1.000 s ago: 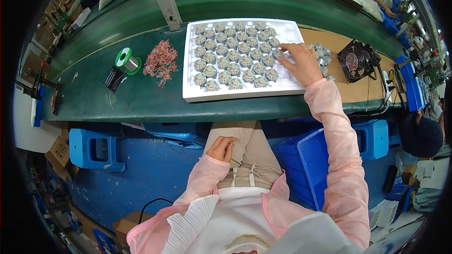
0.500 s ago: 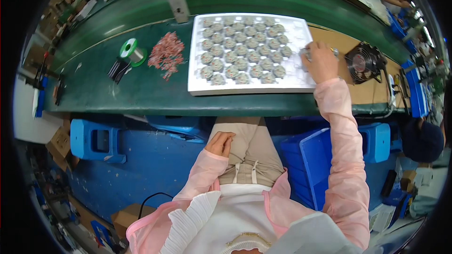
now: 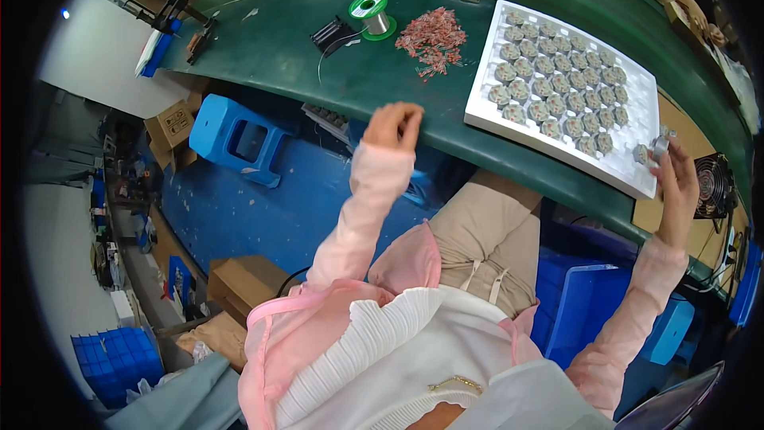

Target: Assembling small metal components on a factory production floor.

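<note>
My right hand (image 3: 678,183) is at the near right corner of a white foam tray (image 3: 517,132). Between its fingertips is a small round grey part (image 3: 660,144), partly covered by the fingers. Another such part (image 3: 641,154) sits in the tray beside it. Several rows of round grey parts with small reddish bits on top (image 3: 559,83) fill much of the tray. My left hand (image 3: 394,124) hovers at the table's front edge, fingers curled in and nothing visible in them. Beyond it lies a heap of small red-and-silver components (image 3: 432,38).
A green-rimmed spool of solder wire (image 3: 372,17) and a black holder (image 3: 333,35) stand left of the heap on the green table (image 3: 286,56). A black fan (image 3: 714,185) is right of my right hand. Below are a blue stool (image 3: 239,139) and a blue bin (image 3: 585,302).
The view has swung left, so the table appears tilted. My left hand has risen from my lap to the table edge. My right hand remains by the tray's right end, now showing the round part.
</note>
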Motion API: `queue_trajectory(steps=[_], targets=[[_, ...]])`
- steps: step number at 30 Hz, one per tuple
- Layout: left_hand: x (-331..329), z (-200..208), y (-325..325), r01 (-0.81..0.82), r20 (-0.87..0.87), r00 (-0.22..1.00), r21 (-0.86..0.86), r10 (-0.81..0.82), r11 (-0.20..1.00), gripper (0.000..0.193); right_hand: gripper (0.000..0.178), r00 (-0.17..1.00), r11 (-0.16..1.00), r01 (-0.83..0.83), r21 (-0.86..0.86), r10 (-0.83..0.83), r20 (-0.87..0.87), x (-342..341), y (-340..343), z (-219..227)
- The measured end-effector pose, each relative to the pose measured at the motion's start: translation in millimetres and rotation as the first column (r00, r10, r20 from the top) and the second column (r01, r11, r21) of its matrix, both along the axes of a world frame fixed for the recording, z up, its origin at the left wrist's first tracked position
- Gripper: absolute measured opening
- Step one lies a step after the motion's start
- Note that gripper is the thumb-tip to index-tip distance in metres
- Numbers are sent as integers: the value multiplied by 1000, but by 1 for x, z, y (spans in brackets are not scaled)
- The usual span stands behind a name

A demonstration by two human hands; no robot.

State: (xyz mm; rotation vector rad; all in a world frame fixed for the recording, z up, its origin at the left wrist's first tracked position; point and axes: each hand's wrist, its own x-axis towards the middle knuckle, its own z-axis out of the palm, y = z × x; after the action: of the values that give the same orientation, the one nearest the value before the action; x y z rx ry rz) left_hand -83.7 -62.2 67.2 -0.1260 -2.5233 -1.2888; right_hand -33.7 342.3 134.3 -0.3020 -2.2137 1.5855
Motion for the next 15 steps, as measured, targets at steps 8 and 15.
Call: queue_trajectory(steps=[8,15], targets=[[-83,-26,1,-187,-188,974,-369,124,911,5,38,897,816,-349,-462,433,87,62,-88,-32],[-69,-28,7,-175,-131,983,-427,131,887,10,38,807,441,-196,-876,580,111,78,-134,-86]])
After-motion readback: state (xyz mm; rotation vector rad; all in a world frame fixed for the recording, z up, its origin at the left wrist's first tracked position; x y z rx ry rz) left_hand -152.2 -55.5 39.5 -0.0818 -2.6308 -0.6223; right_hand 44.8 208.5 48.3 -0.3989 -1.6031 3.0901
